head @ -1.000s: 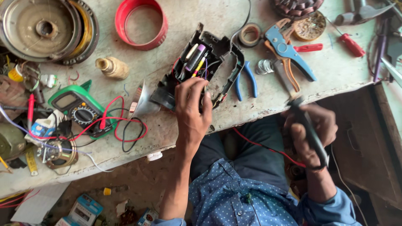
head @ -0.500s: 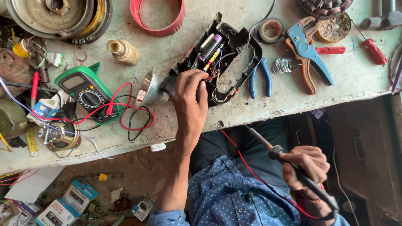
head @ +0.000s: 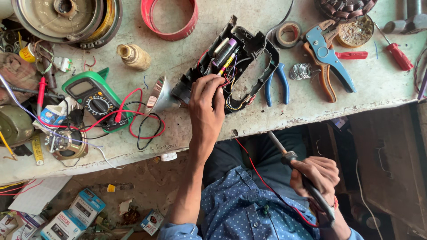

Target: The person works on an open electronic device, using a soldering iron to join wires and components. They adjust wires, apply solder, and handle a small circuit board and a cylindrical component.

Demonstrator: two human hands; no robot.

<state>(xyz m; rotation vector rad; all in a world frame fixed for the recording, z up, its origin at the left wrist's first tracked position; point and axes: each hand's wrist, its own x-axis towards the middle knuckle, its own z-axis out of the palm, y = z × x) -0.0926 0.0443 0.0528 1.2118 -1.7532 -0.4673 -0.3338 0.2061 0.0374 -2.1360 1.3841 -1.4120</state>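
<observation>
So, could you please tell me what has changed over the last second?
The right hand drew the soldering iron back from the bench edge towards the lap, tip now pointing up at the bench. The left hand stayed on the opened black casing, fingers at its wires. The tools on the bench lie unmoved.

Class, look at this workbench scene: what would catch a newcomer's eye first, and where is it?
The opened black casing with coloured wires lies mid-bench, the left hand reaching into it. Below the bench edge, the right hand grips a soldering iron. A green multimeter with red and black leads sits to the left.
</observation>
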